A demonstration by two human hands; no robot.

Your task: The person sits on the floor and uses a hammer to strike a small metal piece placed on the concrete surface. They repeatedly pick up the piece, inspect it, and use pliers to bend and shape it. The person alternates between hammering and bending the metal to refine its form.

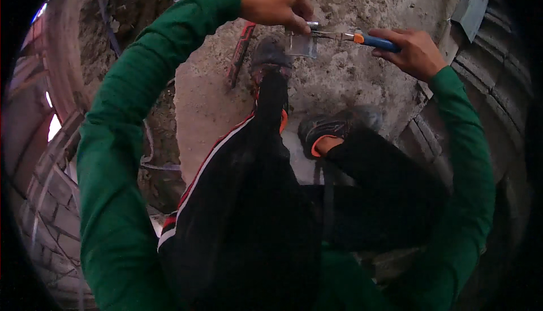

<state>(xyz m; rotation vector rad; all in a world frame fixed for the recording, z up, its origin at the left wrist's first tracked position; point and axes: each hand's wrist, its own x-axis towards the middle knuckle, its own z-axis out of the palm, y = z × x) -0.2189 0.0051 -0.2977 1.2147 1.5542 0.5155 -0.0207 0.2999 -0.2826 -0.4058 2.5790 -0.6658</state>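
Beyond my shoes, my right hand (413, 51) is closed round the blue and orange handle (378, 42) of a screwdriver-like tool, its thin metal shaft pointing left. The tip of that shaft meets a small shiny metal piece (312, 25) at the fingers of my left hand (278, 7). Thumb and fingers of the left hand are pinched on this piece. Just below it shows a flat, greyish, see-through-looking square (302, 46); whether it joins the metal piece I cannot tell. The fingers partly hide the piece.
A long red-and-black tool (240, 54) lies on the rough concrete slab (209, 107), left of my forward shoe (270, 54). My other shoe (328, 130) rests nearer. Grey blocks (492, 79) line the right side. Loose cord (148, 141) and dirt lie left of the slab.
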